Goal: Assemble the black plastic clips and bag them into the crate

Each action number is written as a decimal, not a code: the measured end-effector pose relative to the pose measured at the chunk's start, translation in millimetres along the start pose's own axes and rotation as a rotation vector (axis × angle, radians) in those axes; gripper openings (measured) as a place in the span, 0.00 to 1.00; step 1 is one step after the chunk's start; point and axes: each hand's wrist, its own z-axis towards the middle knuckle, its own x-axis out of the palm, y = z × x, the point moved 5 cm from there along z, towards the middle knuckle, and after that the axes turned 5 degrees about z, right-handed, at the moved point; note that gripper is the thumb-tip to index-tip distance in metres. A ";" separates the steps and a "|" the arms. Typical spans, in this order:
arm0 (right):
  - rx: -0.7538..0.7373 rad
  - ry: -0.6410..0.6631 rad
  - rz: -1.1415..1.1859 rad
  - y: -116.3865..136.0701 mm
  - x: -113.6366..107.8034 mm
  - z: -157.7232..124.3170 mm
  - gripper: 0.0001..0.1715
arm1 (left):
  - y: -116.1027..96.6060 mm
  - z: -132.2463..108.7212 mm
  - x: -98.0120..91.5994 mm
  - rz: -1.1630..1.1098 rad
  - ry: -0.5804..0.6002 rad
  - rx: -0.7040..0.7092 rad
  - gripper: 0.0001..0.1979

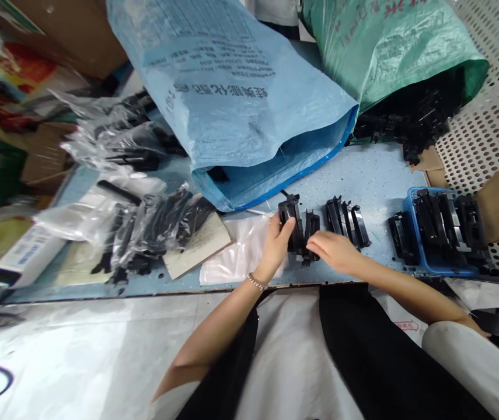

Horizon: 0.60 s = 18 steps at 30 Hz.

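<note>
My left hand [279,236], a chain bracelet at its wrist, is closed round a black plastic part [292,213] and tilts it up over the table. My right hand [330,249] is beside it, its fingers pinched together near the lower end of a second black part [313,224]. What those fingertips hold, if anything, is hidden. Just right of my hands, several like black parts [346,221] stand in a row. Clear plastic bags [236,251] lie flat at the left, partly under my left wrist.
An open blue sack [240,105] and a green sack [389,58] with black parts lie behind. A blue basket [435,268] of black parts stands right, one loose part [402,236] beside it. Bagged black parts [161,221] and a board [199,245] occupy the left.
</note>
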 end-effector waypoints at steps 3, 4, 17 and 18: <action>0.077 -0.291 -0.341 -33.0 -28.8 -8.9 0.23 | 24.8 15.1 7.7 0.176 0.035 0.017 0.33; 0.134 -0.336 -0.396 -47.0 -33.9 -12.9 0.28 | 32.1 16.1 15.5 0.207 0.073 0.015 0.33; 0.167 -0.383 -0.114 -118.1 -55.1 -67.6 0.23 | -21.5 90.2 5.3 0.763 0.099 0.305 0.27; 0.151 -0.420 -0.101 -117.0 -54.5 -67.6 0.22 | -33.3 117.0 -13.2 0.932 0.014 0.225 0.24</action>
